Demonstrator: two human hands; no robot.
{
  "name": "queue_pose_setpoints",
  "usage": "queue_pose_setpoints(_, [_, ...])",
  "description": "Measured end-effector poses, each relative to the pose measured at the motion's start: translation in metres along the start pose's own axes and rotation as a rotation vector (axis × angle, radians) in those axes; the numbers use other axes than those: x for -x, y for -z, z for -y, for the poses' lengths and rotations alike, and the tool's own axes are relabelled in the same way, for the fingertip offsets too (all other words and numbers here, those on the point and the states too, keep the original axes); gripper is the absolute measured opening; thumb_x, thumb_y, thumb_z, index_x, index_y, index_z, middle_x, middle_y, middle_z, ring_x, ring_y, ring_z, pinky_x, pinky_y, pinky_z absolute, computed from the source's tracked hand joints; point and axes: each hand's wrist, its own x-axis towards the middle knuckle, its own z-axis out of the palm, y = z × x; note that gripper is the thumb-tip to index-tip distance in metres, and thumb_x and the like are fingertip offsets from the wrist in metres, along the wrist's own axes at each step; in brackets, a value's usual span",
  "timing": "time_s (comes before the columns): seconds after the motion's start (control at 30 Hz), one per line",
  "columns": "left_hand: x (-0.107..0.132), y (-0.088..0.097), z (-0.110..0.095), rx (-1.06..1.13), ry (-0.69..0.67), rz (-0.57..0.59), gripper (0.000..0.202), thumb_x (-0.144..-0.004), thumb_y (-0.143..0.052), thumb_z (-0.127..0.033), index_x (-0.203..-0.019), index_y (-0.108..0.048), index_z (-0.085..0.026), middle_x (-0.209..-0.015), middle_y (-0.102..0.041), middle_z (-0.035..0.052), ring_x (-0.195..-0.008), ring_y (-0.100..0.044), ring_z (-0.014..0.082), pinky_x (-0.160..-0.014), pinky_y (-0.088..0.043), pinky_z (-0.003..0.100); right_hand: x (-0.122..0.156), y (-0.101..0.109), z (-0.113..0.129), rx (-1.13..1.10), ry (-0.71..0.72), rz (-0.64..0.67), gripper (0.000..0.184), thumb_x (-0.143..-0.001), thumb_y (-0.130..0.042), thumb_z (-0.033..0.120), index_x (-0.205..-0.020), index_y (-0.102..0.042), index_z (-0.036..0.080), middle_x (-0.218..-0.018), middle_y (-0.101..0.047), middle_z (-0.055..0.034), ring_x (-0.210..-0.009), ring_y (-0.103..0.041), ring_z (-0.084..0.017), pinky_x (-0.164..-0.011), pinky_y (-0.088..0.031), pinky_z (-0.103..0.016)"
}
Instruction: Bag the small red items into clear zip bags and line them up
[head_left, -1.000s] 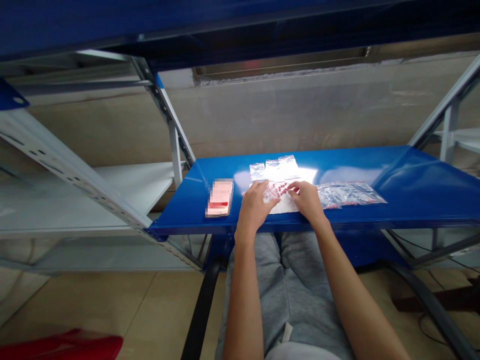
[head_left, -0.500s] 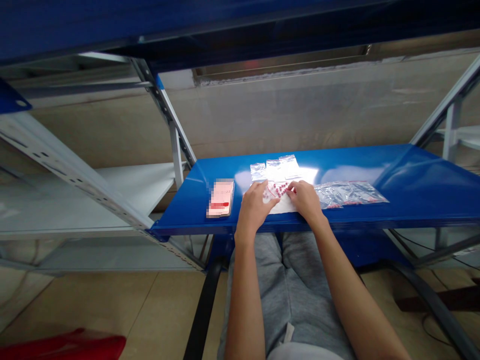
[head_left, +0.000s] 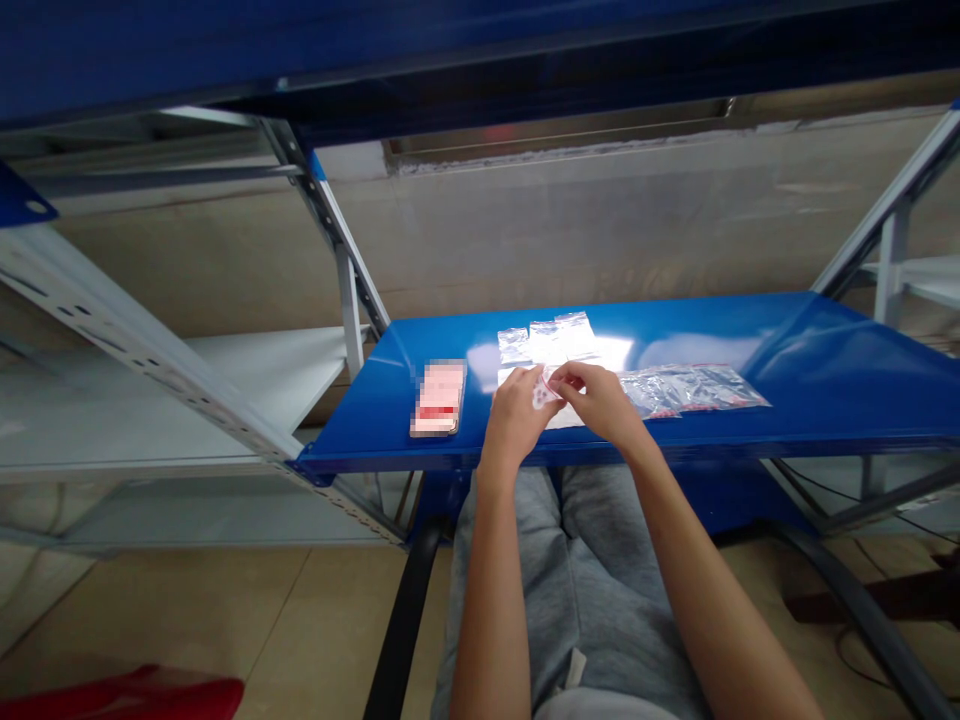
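Right, from my remote station I log the following: the person's left hand [head_left: 514,420] and right hand [head_left: 601,402] are both closed in a pinch, and together they grip a small clear zip bag [head_left: 547,390] between their fingertips. The bag sits at the middle of the work area, above a white sheet of paper [head_left: 564,420], and it shows red round pieces, though the fingers hide most of it and I cannot identify them further. The paper lies on a blue steel shelf [head_left: 697,330]. Just beyond the paper, three clear zip bags [head_left: 546,343] lie side by side. To the right of the hands is an overlapping row of clear zip bags with red contents [head_left: 694,390] - flat on the shelf and apart from both hands. To the left is a smartphone [head_left: 439,398], its surface blurred, lying near the shelf's front edge. Below the shelf are the person's grey sweatpants [head_left: 577,570], with a red object [head_left: 127,695] on the tiled floor [head_left: 187,610] at lower left.
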Motion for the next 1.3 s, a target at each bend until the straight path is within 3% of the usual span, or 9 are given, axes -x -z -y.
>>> queue_pose_setpoints(0.17, [0.0, 0.002, -0.003, 0.037, 0.012, -0.01, 0.052, -0.086, -0.082, -0.026, -0.134, -0.066, -0.016, -0.126, -0.072, 0.0142, -0.119, -0.068, 0.0299, -0.107, -0.052, 0.044, 0.003, 0.007, 0.003, 0.003, -0.004, 0.082, 0.033, -0.097, -0.054, 0.041, -0.075, -0.065, 0.02, -0.067, -0.063, -0.0006, -0.065, -0.053, -0.017, -0.063, -0.036, -0.03])
queue_pose_setpoints(0.37, [0.0, 0.011, -0.009, 0.102, 0.026, -0.053, 0.056, -0.084, -0.081, -0.02, -0.137, -0.065, -0.02, -0.129, -0.071, 0.0131, -0.117, -0.069, 0.0291, -0.105, -0.052, 0.045, 0.007, 0.01, 0.013, -0.072, -0.019, 0.148, 0.03, -0.094, -0.06, 0.04, -0.073, -0.066, 0.02, -0.07, -0.071, -0.0038, -0.067, -0.061, -0.018, -0.064, -0.041, -0.029])
queue_pose_setpoints(0.5, [0.002, 0.024, -0.015, 0.311, 0.081, -0.105, 0.062, -0.083, -0.083, -0.029, -0.141, -0.062, -0.024, -0.12, -0.073, 0.0096, -0.105, -0.071, 0.0244, -0.094, -0.057, 0.039, 0.01, 0.017, 0.022, -0.24, -0.099, 0.123, 0.031, -0.095, -0.061, 0.044, -0.077, -0.065, 0.02, -0.07, -0.074, -0.0056, -0.061, -0.063, -0.018, -0.057, -0.042, -0.028])
queue_pose_setpoints(0.6, [0.001, 0.029, -0.015, 0.521, 0.138, -0.107, 0.048, -0.088, -0.077, -0.035, -0.134, -0.067, -0.024, -0.112, -0.075, 0.0085, -0.102, -0.071, 0.0226, -0.09, -0.057, 0.035, 0.012, 0.028, 0.025, -0.332, -0.102, 0.124, 0.032, -0.094, -0.063, 0.049, -0.083, -0.067, 0.02, -0.076, -0.075, -0.0071, -0.066, -0.069, -0.019, -0.052, -0.042, -0.027])
queue_pose_setpoints(0.73, [-0.004, 0.025, -0.013, 0.724, 0.221, -0.122, 0.037, -0.087, -0.076, -0.036, -0.12, -0.073, -0.02, -0.093, -0.077, 0.0065, -0.085, -0.072, 0.0194, -0.077, -0.055, 0.03, 0.015, 0.043, 0.024, -0.364, -0.086, 0.152, 0.028, -0.093, -0.068, 0.047, -0.089, -0.069, 0.019, -0.084, -0.077, -0.0081, -0.078, -0.075, -0.022, -0.053, -0.045, -0.026])
queue_pose_setpoints(0.83, [-0.005, 0.022, -0.013, 0.761, 0.291, -0.134, 0.036, -0.081, -0.079, -0.033, -0.113, -0.076, -0.017, -0.083, -0.075, 0.0053, -0.078, -0.069, 0.0184, -0.07, -0.052, 0.028, 0.014, 0.046, 0.021, -0.389, -0.11, 0.153, 0.025, -0.091, -0.07, 0.045, -0.094, -0.068, 0.019, -0.086, -0.078, -0.0078, -0.077, -0.077, -0.022, -0.052, -0.044, -0.025])
queue_pose_setpoints(1.0, [-0.004, 0.021, -0.012, 0.76, 0.316, -0.115, 0.03, -0.08, -0.078, -0.033, -0.105, -0.08, -0.017, -0.094, -0.079, 0.008, -0.085, -0.069, 0.0193, -0.075, -0.052, 0.029, 0.013, 0.042, 0.02, -0.416, -0.16, 0.043, 0.03, -0.085, -0.076, 0.041, -0.104, -0.064, 0.021, -0.076, -0.078, -0.0048, -0.07, -0.077, -0.024, -0.051, -0.045, -0.026])
queue_pose_setpoints(1.3, [-0.005, 0.019, -0.011, 0.727, 0.279, -0.097, 0.021, -0.081, -0.076, -0.037, -0.086, -0.076, -0.017, -0.085, -0.075, 0.0049, -0.08, -0.066, 0.0181, -0.077, -0.051, 0.03, 0.012, 0.038, 0.019, -0.406, -0.157, 0.05, 0.026, -0.086, -0.075, 0.042, -0.098, -0.066, 0.02, -0.082, -0.08, -0.0076, -0.074, -0.079, -0.025, -0.052, -0.046, -0.026])
